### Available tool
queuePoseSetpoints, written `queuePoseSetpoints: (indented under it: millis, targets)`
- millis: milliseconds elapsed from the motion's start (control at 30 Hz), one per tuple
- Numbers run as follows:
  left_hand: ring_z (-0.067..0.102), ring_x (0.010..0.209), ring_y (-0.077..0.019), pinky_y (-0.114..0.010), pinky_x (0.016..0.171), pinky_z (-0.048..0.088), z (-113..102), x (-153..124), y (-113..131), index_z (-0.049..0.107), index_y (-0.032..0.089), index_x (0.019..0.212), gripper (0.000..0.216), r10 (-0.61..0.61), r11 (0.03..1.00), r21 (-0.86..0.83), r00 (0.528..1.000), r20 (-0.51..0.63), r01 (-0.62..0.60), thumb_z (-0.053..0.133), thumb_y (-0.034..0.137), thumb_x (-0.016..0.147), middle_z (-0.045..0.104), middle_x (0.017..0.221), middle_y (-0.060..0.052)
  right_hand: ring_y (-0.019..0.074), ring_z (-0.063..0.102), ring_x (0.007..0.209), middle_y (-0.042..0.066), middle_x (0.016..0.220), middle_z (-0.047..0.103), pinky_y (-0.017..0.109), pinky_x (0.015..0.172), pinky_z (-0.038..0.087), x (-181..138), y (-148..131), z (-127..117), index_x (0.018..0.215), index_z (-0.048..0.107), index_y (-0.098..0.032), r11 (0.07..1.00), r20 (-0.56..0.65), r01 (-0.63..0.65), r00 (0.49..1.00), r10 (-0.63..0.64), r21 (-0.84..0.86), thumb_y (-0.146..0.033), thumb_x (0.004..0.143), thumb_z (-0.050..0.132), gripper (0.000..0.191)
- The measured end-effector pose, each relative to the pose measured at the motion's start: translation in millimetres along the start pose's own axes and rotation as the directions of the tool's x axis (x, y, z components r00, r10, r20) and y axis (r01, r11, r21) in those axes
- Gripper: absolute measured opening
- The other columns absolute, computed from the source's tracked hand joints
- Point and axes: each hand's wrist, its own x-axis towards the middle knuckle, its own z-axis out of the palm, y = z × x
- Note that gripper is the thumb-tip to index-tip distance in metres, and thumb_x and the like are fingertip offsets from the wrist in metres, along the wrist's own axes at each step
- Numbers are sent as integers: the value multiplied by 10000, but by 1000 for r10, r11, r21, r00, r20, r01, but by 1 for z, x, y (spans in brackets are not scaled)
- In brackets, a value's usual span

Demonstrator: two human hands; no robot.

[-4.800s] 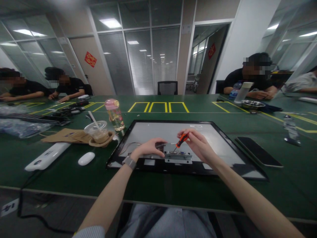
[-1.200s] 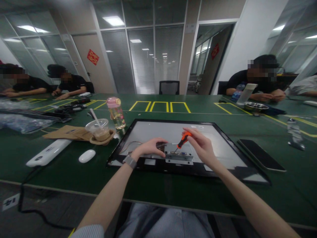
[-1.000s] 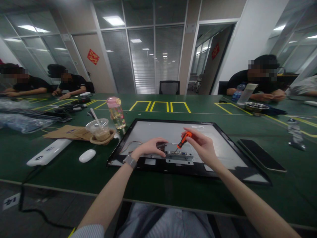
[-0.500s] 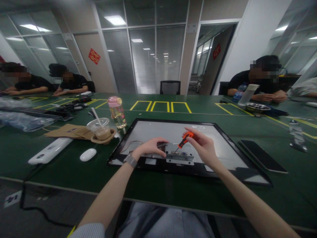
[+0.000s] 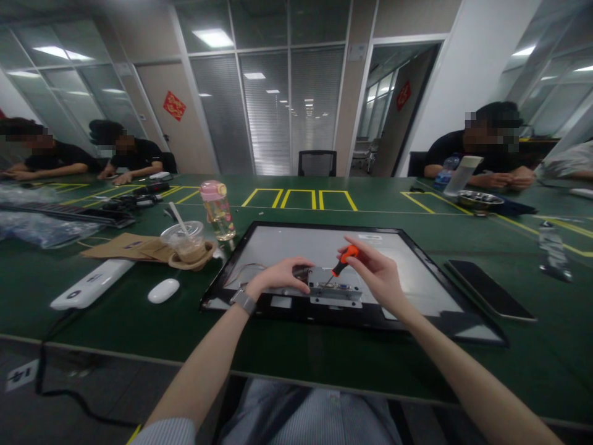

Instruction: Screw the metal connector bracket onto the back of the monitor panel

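Note:
A monitor panel (image 5: 417,278) lies face down on the green table, black frame around a grey metal back. A small metal bracket with ports (image 5: 336,289) sits near its front edge. My right hand (image 5: 377,275) is closed on an orange-handled screwdriver (image 5: 343,261), tip pointing down onto the bracket. My left hand (image 5: 280,275), a watch on its wrist, rests curled on the panel just left of the bracket, fingers pinched at a dark part I cannot make out.
Left of the panel stand a pink-capped bottle (image 5: 217,210), a plastic cup with a straw (image 5: 185,242), a white mouse (image 5: 162,290) and a white bar (image 5: 88,284). A phone (image 5: 488,281) lies to the right. Other people sit at both far sides of the table (image 5: 115,315).
Both hands stay at the bracket. The screwdriver handle has shifted only slightly in my right hand's fingers; the view has wobbled a little.

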Motion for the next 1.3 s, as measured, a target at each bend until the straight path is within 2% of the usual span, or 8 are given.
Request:
queuePoseSetpoints:
  millis: [133, 267, 367, 600, 767, 867, 1067, 1300]
  targets:
    - [555, 1262, -291, -418, 1110, 394, 0, 0, 0, 623, 236, 1297, 740, 8, 1000, -9, 1000, -1, -8, 884, 390, 622, 597, 1369, -89, 216, 698, 847, 51, 950, 723, 414, 825, 604, 1, 1, 1, 1145, 740, -284, 991, -88, 49, 994, -60, -126, -372, 863, 699, 299]
    - [547, 1267, -297, -424, 1112, 389, 0, 0, 3, 626, 246, 1297, 736, -11, 1000, -4, 1000, -4, 11, 883, 387, 622, 595, 1373, -87, 244, 700, 1033, 70, 1129, 730, 471, 941, 561, -1, -3, -1, 1312, 637, -304, 996, 11, 63, 998, -62, -71, -353, 980, 519, 356]
    - [546, 1268, -299, -426, 1110, 390, 0, -1, 5, 630, 247, 1291, 733, -9, 1000, -6, 1000, -5, 9, 885, 387, 618, 598, 1366, -86, 250, 699, 1087, 77, 1239, 708, 496, 971, 551, -2, -5, -1, 1390, 564, -311, 999, 66, 29, 997, -31, 24, -330, 993, 492, 404]
    - [551, 1257, -293, -428, 1103, 404, 0, -1, 3, 624, 244, 1298, 734, -7, 1000, -10, 1000, -1, 7, 882, 392, 627, 593, 1368, -87, 212, 690, 856, 55, 950, 690, 396, 797, 600, 2, -3, -1, 1100, 749, -275, 995, -54, 52, 997, -56, -79, -329, 883, 669, 237]
    - [559, 1251, -293, -425, 1107, 402, 1, -1, 3, 634, 241, 1286, 724, 3, 1000, -12, 1000, -9, -3, 888, 360, 619, 607, 1356, -88, 227, 686, 1041, 63, 1116, 719, 443, 941, 558, 1, -3, -2, 1298, 642, -309, 998, 14, 54, 998, -54, -39, -322, 975, 513, 348]
    - [553, 1256, -298, -430, 1098, 409, 1, -1, 2, 627, 236, 1292, 727, 5, 1000, -16, 1000, -1, -5, 883, 383, 627, 594, 1370, -94, 233, 695, 1069, 70, 1195, 717, 466, 952, 567, 0, 0, 0, 1376, 576, -311, 999, 34, 25, 999, -26, 28, -330, 972, 528, 407]
    - [550, 1257, -294, -428, 1093, 407, 0, 1, -2, 623, 240, 1298, 732, 19, 1000, -8, 1000, 5, -19, 879, 403, 632, 592, 1365, -96, 214, 693, 839, 53, 951, 699, 416, 794, 621, 1, 4, 1, 1090, 759, -291, 998, -87, 60, 994, -63, -35, -352, 845, 722, 255]
    - [552, 1252, -297, -431, 1083, 418, 0, 1, -3, 613, 233, 1303, 743, 7, 1000, -22, 1000, 13, -6, 876, 424, 635, 580, 1378, -105, 242, 701, 1083, 76, 1210, 704, 464, 938, 585, -2, -4, -2, 1362, 586, -316, 996, 106, 8, 994, -18, 92, -306, 972, 540, 393]
